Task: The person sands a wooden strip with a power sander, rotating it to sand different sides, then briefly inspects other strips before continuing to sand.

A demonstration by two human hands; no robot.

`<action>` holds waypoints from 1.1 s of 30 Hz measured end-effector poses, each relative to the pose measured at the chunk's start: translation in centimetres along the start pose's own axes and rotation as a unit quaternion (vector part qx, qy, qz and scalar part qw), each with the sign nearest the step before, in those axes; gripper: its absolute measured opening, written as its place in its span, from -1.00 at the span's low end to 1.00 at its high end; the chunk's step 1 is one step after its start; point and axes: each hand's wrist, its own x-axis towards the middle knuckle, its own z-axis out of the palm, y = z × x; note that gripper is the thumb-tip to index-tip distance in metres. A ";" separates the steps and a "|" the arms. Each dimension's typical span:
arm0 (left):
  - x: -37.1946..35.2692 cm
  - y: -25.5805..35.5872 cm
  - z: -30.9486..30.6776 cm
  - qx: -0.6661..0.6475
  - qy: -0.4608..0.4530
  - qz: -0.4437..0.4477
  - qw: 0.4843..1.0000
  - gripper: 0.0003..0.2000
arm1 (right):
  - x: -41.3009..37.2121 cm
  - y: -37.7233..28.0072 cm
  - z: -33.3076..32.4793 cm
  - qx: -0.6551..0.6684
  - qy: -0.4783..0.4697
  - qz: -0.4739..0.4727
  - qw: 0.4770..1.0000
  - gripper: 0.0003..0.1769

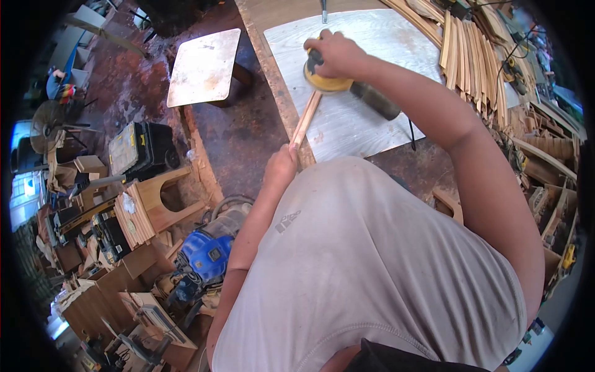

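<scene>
My right hand (339, 57) is wrapped round the top of a yellow and black orbital sander (326, 83), whose dark dust canister (375, 101) points toward the lower right. Under the sander's near edge runs a narrow wooden strip (306, 119), its far end hidden by the tool. My left hand (282, 162) grips the near end of that strip, fingers closed round it. Strip and sander are over a pale, scuffed sheet (372, 127) on the worktable, along its left wooden edge (276, 93).
Many thin wooden strips (474, 59) are stacked at the upper right. Left of the table stands a square-topped stool (204, 67). A black toolbox (145, 149), a blue machine (207, 254) and wooden pieces crowd the lower left. A cord (412, 133) hangs at the sheet's near edge.
</scene>
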 end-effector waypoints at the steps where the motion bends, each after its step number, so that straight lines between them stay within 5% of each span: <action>1: 0.1 0.1 -0.1 0.001 0.003 0.001 1.000 -0.54 | -0.5 -0.6 -0.2 0.013 -0.017 -0.024 0.999 -0.36; 23: 0.9 -0.3 0.3 0.002 0.009 0.023 1.000 -0.56 | -0.6 0.2 0.0 -0.003 -0.025 -0.024 0.999 -0.40; 26: 0.7 -0.1 0.1 0.001 0.007 0.018 1.000 -0.56 | 0.3 1.9 0.8 -0.007 0.044 -0.003 0.999 -0.44; 33: 1.1 0.0 0.0 0.004 -0.005 0.021 1.000 -0.56 | -0.5 0.4 0.0 0.008 -0.007 -0.022 1.000 -0.45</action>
